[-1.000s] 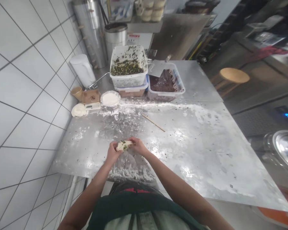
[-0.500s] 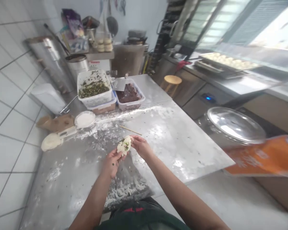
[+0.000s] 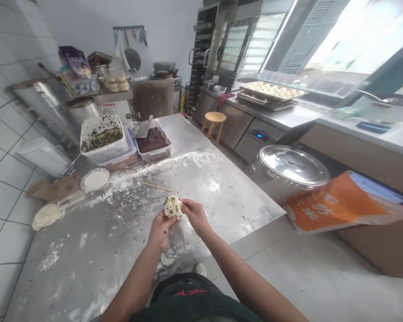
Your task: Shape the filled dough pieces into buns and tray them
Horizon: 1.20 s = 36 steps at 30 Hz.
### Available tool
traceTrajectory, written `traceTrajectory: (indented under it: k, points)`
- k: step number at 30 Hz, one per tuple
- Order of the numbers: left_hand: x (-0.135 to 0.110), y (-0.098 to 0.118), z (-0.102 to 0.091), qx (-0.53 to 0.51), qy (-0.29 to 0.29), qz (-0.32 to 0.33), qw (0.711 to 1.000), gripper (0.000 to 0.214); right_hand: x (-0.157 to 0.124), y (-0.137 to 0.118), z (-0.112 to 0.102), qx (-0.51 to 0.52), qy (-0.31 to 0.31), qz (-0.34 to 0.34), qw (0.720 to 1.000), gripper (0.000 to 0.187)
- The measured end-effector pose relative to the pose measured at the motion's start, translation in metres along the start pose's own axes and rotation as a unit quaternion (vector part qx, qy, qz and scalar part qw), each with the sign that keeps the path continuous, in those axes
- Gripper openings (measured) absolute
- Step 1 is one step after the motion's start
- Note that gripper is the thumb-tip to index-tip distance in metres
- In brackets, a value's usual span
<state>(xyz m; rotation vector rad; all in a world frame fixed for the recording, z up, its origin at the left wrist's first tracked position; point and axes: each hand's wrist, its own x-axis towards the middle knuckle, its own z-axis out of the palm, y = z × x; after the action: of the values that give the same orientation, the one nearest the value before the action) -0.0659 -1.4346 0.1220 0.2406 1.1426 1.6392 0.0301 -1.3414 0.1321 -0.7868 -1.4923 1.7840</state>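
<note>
A small piece of pale dough (image 3: 173, 208) flecked with chopped green filling is held between my two hands, above the floured metal table. My left hand (image 3: 160, 230) grips it from the lower left, with a green fleck stuck on the skin. On its right edge, the fingers of my right hand (image 3: 195, 215) are pinched. Beyond the dough a thin wooden stick (image 3: 156, 186) lies on the table (image 3: 215, 197). Farther back stand a white tub of chopped green filling (image 3: 102, 139) and a tub of dark paste (image 3: 153, 142) with a flat scraper (image 3: 140, 129) on it.
At the left are a bowl of white flour (image 3: 95, 180), a scale (image 3: 70, 200) and a lump of dough (image 3: 47, 217). A lidded steel pot (image 3: 293, 166) and an orange bag (image 3: 325, 203) sit off the right edge. Trays of pale buns (image 3: 272, 91) rest on the far counter.
My view has swung to the right, so the surroundings sit farther left. The dough now looks rounder and more gathered, with folds across its top. Both hands still hold it.
</note>
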Motion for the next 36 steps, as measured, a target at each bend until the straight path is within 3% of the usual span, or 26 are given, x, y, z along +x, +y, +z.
traceTrajectory:
  k: [4,7,10,13,16,19,21,24,28,33,36]
  points:
    - [-0.005,-0.027,0.025,0.035,0.054,0.094,0.993,0.042,-0.010,-0.003,-0.021,-0.120,-0.012,-0.026,0.992,0.028]
    - [-0.010,-0.039,0.035,0.040,0.087,0.159,0.983,0.043,-0.018,-0.002,-0.029,-0.188,-0.059,-0.042,0.979,0.024]
    - [-0.016,-0.044,0.039,0.014,0.124,0.183,0.975,0.045,-0.025,0.001,-0.030,-0.234,-0.116,-0.063,0.963,0.022]
    - [-0.018,-0.046,0.034,-0.018,0.152,0.186,0.970,0.047,-0.034,0.005,-0.024,-0.221,-0.165,-0.036,0.961,0.025]
    - [-0.017,-0.045,0.024,0.006,0.189,0.215,0.958,0.043,-0.043,0.005,-0.015,-0.089,-0.191,0.054,0.976,0.030]
    - [-0.023,-0.038,0.011,0.112,0.222,0.281,0.927,0.031,-0.047,0.003,-0.006,0.068,-0.192,0.157,0.966,0.035]
    - [-0.032,-0.029,0.004,0.202,0.212,0.321,0.901,0.022,-0.047,0.002,0.000,0.127,-0.193,0.205,0.951,0.038]
    - [-0.048,-0.013,-0.005,0.297,0.146,0.333,0.883,0.016,-0.043,0.005,0.008,0.152,-0.181,0.248,0.939,0.039]
    - [-0.060,-0.006,-0.023,0.323,0.064,0.299,0.896,0.015,-0.036,0.018,0.021,0.133,-0.169,0.260,0.941,0.035]
    - [-0.047,-0.016,-0.062,0.158,0.143,0.256,0.943,0.043,-0.023,0.043,0.037,0.074,-0.186,0.251,0.947,0.036]
    - [-0.035,-0.013,-0.094,0.161,0.131,0.169,0.964,0.063,-0.014,0.062,0.046,0.038,-0.232,0.246,0.940,0.037]
